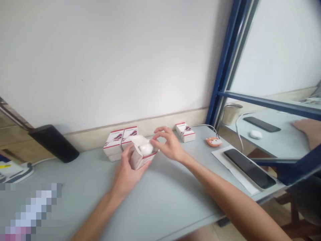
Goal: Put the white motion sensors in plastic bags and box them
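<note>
Fingers of the left hand (126, 177) are clamped around an open white-and-red carton (141, 160) at frame centre. The right hand (170, 145) has its fingers curled, their tips at a rounded white object (145, 149) sitting in the carton's mouth; from this feed I cannot tell whether they have closed on it. Just behind stand two stacked cartons (112, 145) and a third carton (129, 134). Farther along the grey desk (163, 201) I see a lone carton (185, 132), an orange fox-faced trinket (214, 141), a black phone (249, 169) on white paper (220, 157) and, at left, a black cylinder (54, 144).
</note>
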`<state>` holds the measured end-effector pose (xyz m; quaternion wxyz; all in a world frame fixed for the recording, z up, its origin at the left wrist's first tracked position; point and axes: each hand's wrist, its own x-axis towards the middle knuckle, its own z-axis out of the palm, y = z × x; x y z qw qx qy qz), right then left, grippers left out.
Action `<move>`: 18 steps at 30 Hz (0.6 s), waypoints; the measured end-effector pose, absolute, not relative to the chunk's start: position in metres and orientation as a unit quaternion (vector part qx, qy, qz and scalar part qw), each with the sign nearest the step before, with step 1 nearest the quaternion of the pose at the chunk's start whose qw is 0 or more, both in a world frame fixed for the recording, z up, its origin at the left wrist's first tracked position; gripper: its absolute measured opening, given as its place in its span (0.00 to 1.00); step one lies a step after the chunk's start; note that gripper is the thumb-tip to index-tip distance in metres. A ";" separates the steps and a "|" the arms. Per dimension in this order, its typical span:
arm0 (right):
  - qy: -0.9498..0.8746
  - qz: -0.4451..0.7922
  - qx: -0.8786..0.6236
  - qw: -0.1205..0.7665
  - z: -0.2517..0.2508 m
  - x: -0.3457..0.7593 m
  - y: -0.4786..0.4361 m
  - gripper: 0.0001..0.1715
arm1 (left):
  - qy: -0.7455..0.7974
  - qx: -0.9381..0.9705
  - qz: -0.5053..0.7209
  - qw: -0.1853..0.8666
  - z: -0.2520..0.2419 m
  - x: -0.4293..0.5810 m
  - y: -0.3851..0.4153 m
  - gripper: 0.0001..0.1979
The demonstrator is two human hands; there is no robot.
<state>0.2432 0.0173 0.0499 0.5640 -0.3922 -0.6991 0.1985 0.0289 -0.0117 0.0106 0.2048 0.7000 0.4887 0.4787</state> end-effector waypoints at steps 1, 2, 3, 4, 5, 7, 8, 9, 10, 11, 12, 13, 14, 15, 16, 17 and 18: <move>-0.684 0.234 -0.383 0.576 0.053 0.246 0.019 0.07 | 0.516 0.695 0.460 0.197 0.012 0.027 -0.012 0.47; -0.663 0.275 -0.373 0.588 0.055 0.249 0.021 0.09 | 0.548 0.688 0.438 0.186 0.013 0.024 -0.013 0.45; -0.633 0.317 -0.364 0.605 0.058 0.253 0.024 0.11 | 0.579 0.679 0.415 0.177 0.015 0.021 -0.013 0.43; -0.594 0.355 -0.356 0.628 0.060 0.258 0.029 0.13 | 0.603 0.669 0.399 0.171 0.017 0.017 -0.014 0.42; -0.546 0.384 -0.349 0.658 0.063 0.264 0.034 0.14 | 0.610 0.660 0.405 0.170 0.020 0.014 -0.015 0.41; -0.421 0.412 -0.342 0.732 0.067 0.284 0.046 0.14 | 0.577 0.645 0.465 0.184 0.030 0.013 -0.018 0.40; -0.354 0.414 -0.338 0.767 0.069 0.297 0.052 0.13 | 0.540 0.637 0.510 0.205 0.036 0.016 -0.020 0.40; -0.284 0.409 -0.336 0.800 0.070 0.312 0.058 0.10 | 0.509 0.630 0.538 0.233 0.042 0.023 -0.022 0.40; -0.204 0.396 -0.332 0.831 0.071 0.328 0.063 0.08 | 0.499 0.618 0.545 0.269 0.049 0.033 -0.023 0.38; -0.167 0.381 -0.333 0.846 0.071 0.344 0.067 0.05 | 0.496 0.602 0.544 0.311 0.055 0.047 -0.022 0.36; -0.142 0.368 -0.333 0.857 0.070 0.359 0.070 0.02 | 0.491 0.584 0.541 0.354 0.059 0.064 -0.018 0.33; -0.115 0.355 -0.334 0.866 0.069 0.373 0.072 0.03 | 0.487 0.565 0.528 0.407 0.062 0.083 -0.012 0.32; -0.091 0.346 -0.336 0.871 0.067 0.384 0.073 0.04 | 0.479 0.547 0.513 0.456 0.062 0.103 -0.003 0.30; -0.072 0.338 -0.338 0.875 0.065 0.393 0.075 0.06 | 0.479 0.530 0.495 0.495 0.061 0.123 0.008 0.28; -0.057 0.333 -0.339 0.878 0.062 0.399 0.076 0.06 | 0.491 0.511 0.474 0.523 0.058 0.143 0.020 0.27; -0.046 0.331 -0.340 0.879 0.060 0.402 0.077 0.07 | 0.496 0.506 0.464 0.532 0.053 0.160 0.033 0.27; -0.040 0.331 -0.340 0.879 0.057 0.403 0.079 0.07 | 0.497 0.506 0.457 0.536 0.048 0.175 0.045 0.26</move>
